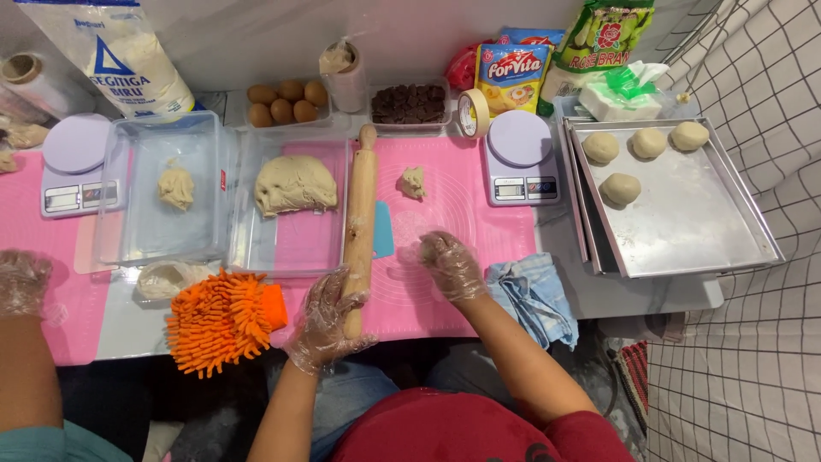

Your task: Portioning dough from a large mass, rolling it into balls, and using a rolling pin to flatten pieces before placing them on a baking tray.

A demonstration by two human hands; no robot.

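Nearest the camera are the person's own red-sleeved arms, both hands in thin clear plastic gloves; at the far left edge a co-worker's gloved hand (21,281) rests on a pink mat. Moving right from there, a lilac-topped kitchen scale (75,162) stands beside a clear plastic tub (115,231) with one small lump of pale dough (176,186) in it, and below that lies an orange chenille cleaning mitt (224,318). The second clear tub (248,248) holds the big mass of beige dough (295,183), which looks to be most of the batch and not yet portioned. The left hand (327,321) is curled around the near end of the long wooden rolling pin (360,224), which lies pointing away across the pink silicone baking mat (462,214). The right hand (451,265) is cupped palm-down on that mat, fingers bent as if over a piece of dough, though I cannot tell whether anything is under it. A small scrap of dough (414,181) waits farther back, with a folded blue cloth (537,299) and a second scale (521,156) to the right. On the bare metal baking tray (693,222) four rounded dough balls (621,188) are finished, with much of the tray unfilled, so the shaping seems only in its early part.
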